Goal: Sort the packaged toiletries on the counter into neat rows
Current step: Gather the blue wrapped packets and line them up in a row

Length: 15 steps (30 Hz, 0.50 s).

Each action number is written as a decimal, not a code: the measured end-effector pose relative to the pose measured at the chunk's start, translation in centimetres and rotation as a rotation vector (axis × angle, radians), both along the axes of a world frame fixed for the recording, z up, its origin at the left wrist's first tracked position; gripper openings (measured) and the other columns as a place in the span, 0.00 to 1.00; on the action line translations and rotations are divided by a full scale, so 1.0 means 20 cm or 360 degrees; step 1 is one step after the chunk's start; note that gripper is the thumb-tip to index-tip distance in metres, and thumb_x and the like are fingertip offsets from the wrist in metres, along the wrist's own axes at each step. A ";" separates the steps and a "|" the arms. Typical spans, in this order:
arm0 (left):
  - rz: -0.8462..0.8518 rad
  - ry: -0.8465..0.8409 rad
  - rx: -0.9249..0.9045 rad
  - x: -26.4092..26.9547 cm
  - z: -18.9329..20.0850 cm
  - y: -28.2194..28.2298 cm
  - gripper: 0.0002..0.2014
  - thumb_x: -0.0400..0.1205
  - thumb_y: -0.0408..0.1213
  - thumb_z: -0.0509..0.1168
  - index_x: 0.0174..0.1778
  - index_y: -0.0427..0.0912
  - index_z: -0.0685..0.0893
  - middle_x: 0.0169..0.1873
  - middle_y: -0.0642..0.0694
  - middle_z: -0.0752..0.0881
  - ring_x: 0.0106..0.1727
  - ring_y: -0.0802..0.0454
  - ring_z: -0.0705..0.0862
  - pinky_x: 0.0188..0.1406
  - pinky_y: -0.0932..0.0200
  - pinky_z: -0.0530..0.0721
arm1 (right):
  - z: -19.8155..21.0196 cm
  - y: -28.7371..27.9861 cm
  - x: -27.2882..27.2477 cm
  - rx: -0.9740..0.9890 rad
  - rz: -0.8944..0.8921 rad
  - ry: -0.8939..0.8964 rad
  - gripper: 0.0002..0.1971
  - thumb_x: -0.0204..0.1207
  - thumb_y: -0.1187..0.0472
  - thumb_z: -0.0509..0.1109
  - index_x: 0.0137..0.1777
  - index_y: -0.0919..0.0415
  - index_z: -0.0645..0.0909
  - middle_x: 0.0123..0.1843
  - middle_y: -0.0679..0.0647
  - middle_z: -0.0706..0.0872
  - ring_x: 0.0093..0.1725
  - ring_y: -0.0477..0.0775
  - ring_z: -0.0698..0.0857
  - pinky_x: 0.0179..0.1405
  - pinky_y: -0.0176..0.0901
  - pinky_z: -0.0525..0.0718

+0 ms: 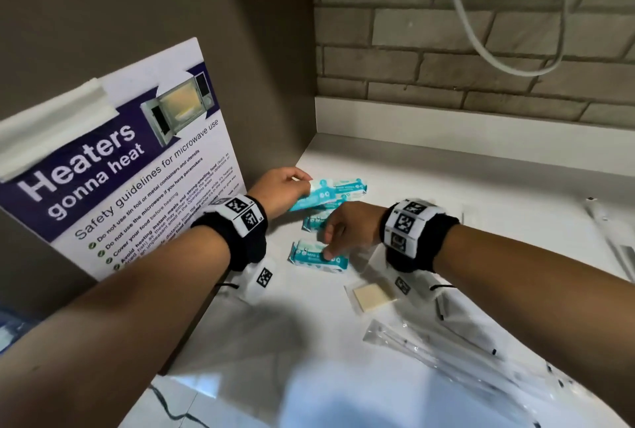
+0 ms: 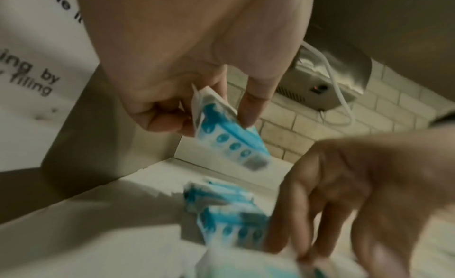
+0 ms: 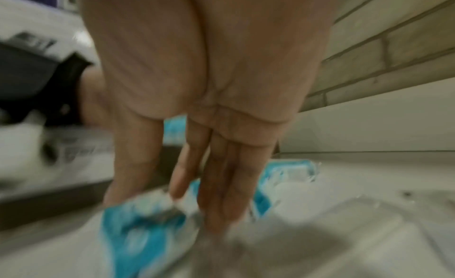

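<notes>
Three blue-and-white toiletry packets are near the counter's back left corner. My left hand (image 1: 304, 184) pinches the farthest packet (image 1: 330, 192) by its left end and holds it tilted just off the counter; the left wrist view shows thumb and fingers (image 2: 248, 114) on that packet (image 2: 229, 138). A second packet (image 1: 314, 221) lies flat beneath it. My right hand (image 1: 328, 249) reaches down with straight fingers (image 3: 221, 194), its tips touching the nearest packet (image 1: 318, 255) (image 3: 138, 233). The wrist views are blurred.
A microwave safety poster (image 1: 113, 170) leans on the left wall. A beige square sachet (image 1: 372, 297) lies on the white counter (image 1: 446, 180); several long clear-wrapped items (image 1: 446, 348) lie front right, another (image 1: 611, 238) far right. Brick wall and white cables (image 1: 481, 32) behind.
</notes>
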<state>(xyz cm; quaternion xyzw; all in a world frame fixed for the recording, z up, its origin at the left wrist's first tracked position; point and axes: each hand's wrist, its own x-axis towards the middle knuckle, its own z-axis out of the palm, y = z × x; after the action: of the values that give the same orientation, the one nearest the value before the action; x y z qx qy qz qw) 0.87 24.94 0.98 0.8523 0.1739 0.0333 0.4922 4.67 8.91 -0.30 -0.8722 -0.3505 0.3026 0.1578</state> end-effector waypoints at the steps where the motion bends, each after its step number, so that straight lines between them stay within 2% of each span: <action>1: -0.0069 0.0072 0.0084 0.00 -0.02 0.00 0.08 0.78 0.31 0.68 0.47 0.47 0.88 0.45 0.44 0.90 0.42 0.50 0.86 0.48 0.62 0.83 | 0.03 -0.03 0.02 -0.0079 -0.0003 0.0010 0.07 0.67 0.48 0.80 0.36 0.48 0.86 0.36 0.40 0.88 0.38 0.43 0.83 0.45 0.38 0.79; 3: -0.0220 0.0203 0.0145 -0.01 -0.04 -0.02 0.09 0.79 0.29 0.68 0.52 0.42 0.90 0.44 0.47 0.87 0.39 0.57 0.85 0.40 0.73 0.82 | 0.10 -0.08 0.09 -0.0205 -0.0041 0.0000 0.08 0.67 0.49 0.79 0.33 0.50 0.87 0.29 0.44 0.85 0.31 0.44 0.80 0.43 0.38 0.79; 5: -0.0373 0.0337 0.0257 -0.01 -0.06 -0.05 0.11 0.80 0.29 0.67 0.57 0.40 0.90 0.44 0.51 0.85 0.40 0.60 0.82 0.40 0.74 0.78 | 0.16 -0.12 0.16 -0.0195 -0.0170 -0.0040 0.07 0.72 0.56 0.75 0.45 0.59 0.89 0.31 0.50 0.84 0.30 0.46 0.81 0.41 0.37 0.82; 6: -0.0422 0.0385 0.0300 -0.01 -0.07 -0.07 0.12 0.81 0.30 0.67 0.58 0.41 0.89 0.43 0.54 0.83 0.41 0.61 0.82 0.42 0.73 0.77 | 0.17 -0.13 0.20 -0.0154 -0.0259 -0.0083 0.10 0.75 0.60 0.73 0.52 0.65 0.88 0.31 0.51 0.84 0.30 0.46 0.81 0.38 0.36 0.81; 8: -0.0485 0.0471 0.0329 0.00 -0.07 -0.09 0.13 0.82 0.31 0.67 0.60 0.44 0.89 0.42 0.57 0.80 0.44 0.60 0.82 0.45 0.71 0.78 | 0.17 -0.12 0.27 -0.0061 -0.0357 -0.0218 0.13 0.78 0.63 0.71 0.59 0.69 0.85 0.34 0.51 0.84 0.32 0.46 0.82 0.34 0.35 0.78; 9: -0.0512 0.0490 0.0374 0.00 -0.08 -0.10 0.13 0.82 0.33 0.67 0.60 0.47 0.89 0.45 0.56 0.81 0.47 0.58 0.82 0.48 0.68 0.79 | 0.16 -0.10 0.29 -0.0039 -0.0350 -0.0293 0.14 0.78 0.63 0.71 0.62 0.68 0.84 0.41 0.53 0.87 0.39 0.50 0.84 0.38 0.36 0.78; 10: -0.0527 0.0488 0.0460 0.00 -0.10 -0.10 0.13 0.81 0.35 0.68 0.60 0.50 0.89 0.51 0.54 0.82 0.52 0.56 0.82 0.54 0.65 0.80 | 0.14 -0.08 0.31 -0.0026 -0.0328 -0.0350 0.15 0.78 0.62 0.71 0.64 0.66 0.84 0.50 0.56 0.89 0.50 0.54 0.86 0.46 0.37 0.78; 12: -0.0493 0.0396 0.0664 0.01 -0.12 -0.08 0.15 0.78 0.38 0.72 0.60 0.54 0.88 0.63 0.50 0.79 0.65 0.50 0.77 0.70 0.55 0.76 | 0.09 -0.03 0.35 -0.0031 -0.0295 -0.0385 0.18 0.79 0.60 0.71 0.68 0.63 0.82 0.66 0.58 0.85 0.65 0.58 0.82 0.63 0.41 0.76; 13: -0.0457 0.0347 0.0733 0.01 -0.12 -0.08 0.18 0.77 0.40 0.73 0.63 0.54 0.87 0.66 0.49 0.76 0.70 0.49 0.72 0.75 0.53 0.71 | 0.06 -0.01 0.37 -0.0038 -0.0272 -0.0406 0.20 0.80 0.60 0.69 0.71 0.62 0.79 0.70 0.59 0.83 0.69 0.59 0.80 0.68 0.43 0.74; 15: -0.0477 0.0318 0.0813 0.00 -0.12 -0.09 0.22 0.80 0.45 0.70 0.71 0.52 0.81 0.73 0.48 0.72 0.75 0.47 0.69 0.78 0.55 0.65 | 0.00 0.03 0.40 -0.0075 -0.0243 -0.0462 0.22 0.82 0.60 0.66 0.76 0.61 0.74 0.75 0.58 0.78 0.73 0.60 0.77 0.73 0.45 0.71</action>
<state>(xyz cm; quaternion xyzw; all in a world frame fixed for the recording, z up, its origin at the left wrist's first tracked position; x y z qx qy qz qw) 0.91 23.21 -1.33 0.9636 0.0797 -0.0809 0.2420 12.63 9.56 -0.23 -0.9343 -0.2951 0.1685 0.1076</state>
